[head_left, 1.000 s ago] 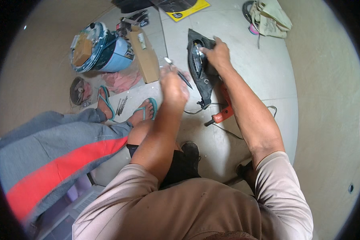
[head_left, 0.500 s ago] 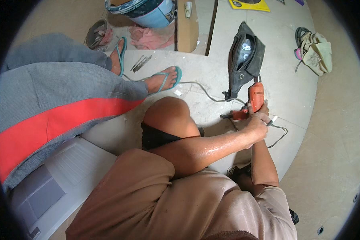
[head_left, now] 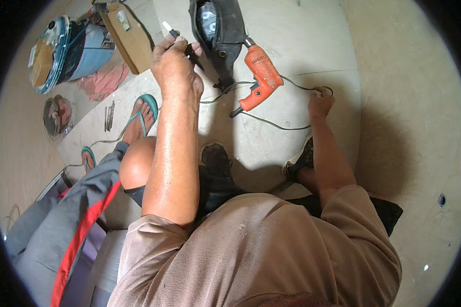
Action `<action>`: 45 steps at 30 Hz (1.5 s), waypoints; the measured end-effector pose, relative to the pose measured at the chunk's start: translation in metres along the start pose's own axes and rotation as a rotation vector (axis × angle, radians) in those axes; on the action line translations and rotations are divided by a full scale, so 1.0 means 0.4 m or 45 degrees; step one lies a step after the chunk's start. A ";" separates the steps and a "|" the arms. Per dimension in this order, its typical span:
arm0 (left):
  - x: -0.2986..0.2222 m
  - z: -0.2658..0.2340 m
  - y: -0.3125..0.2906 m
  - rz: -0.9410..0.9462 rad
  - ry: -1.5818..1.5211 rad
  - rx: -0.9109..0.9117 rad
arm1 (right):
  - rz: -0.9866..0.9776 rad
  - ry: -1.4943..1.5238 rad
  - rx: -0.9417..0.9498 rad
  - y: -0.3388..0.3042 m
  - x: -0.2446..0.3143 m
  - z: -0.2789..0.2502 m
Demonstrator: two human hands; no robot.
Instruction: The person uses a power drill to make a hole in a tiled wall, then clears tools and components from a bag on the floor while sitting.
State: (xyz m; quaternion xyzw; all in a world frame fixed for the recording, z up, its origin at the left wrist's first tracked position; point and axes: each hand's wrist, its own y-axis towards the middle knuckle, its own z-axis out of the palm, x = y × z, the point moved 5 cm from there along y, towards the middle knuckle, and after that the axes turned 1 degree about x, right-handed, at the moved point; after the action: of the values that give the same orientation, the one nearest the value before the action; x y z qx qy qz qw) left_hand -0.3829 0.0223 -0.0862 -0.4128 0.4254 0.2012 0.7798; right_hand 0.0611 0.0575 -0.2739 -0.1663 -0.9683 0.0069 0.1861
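Note:
My left hand is raised in front of the pouch, closed around a slim black stick with a white tip; its fingers hide most of it, so its kind is unclear. An orange power drill lies on the floor between my hands, its chuck against the black zip pouch. The pouch is unzipped, with something clear and shiny inside. To the drill's right, my right hand is low at the floor, fingers pinched on a thin grey cord that loops around it.
Another person's leg in grey trousers and teal flip-flops is at my left. Several drill bits lie near that foot. Beyond are a paint-stained blue bucket, a pink cloth, a cardboard piece and a small round container.
Both hands have come off the drill, which now lies on the floor. My left hand has moved left with the white-tipped stick; my right hand has gone to the cord. The view has shifted.

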 end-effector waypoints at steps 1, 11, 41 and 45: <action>0.005 0.006 0.002 -0.030 0.013 0.000 | 0.116 -0.153 -0.072 0.012 -0.026 -0.028; -0.020 0.004 0.063 -0.057 0.041 0.189 | -0.398 -0.237 0.497 -0.173 0.031 0.042; 0.261 -0.178 0.451 -0.304 0.987 0.218 | 0.720 -0.123 0.808 -0.837 -0.618 -0.481; 0.222 -0.224 0.463 -0.389 0.845 0.069 | 0.745 -0.027 0.738 -0.915 -0.597 -0.460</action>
State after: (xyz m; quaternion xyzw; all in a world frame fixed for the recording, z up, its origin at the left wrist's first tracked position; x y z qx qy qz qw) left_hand -0.5010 0.0528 -0.2741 -0.4935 0.5940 -0.0739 0.6310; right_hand 0.2198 -0.3746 -0.1607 -0.3754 -0.8399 0.3338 0.2055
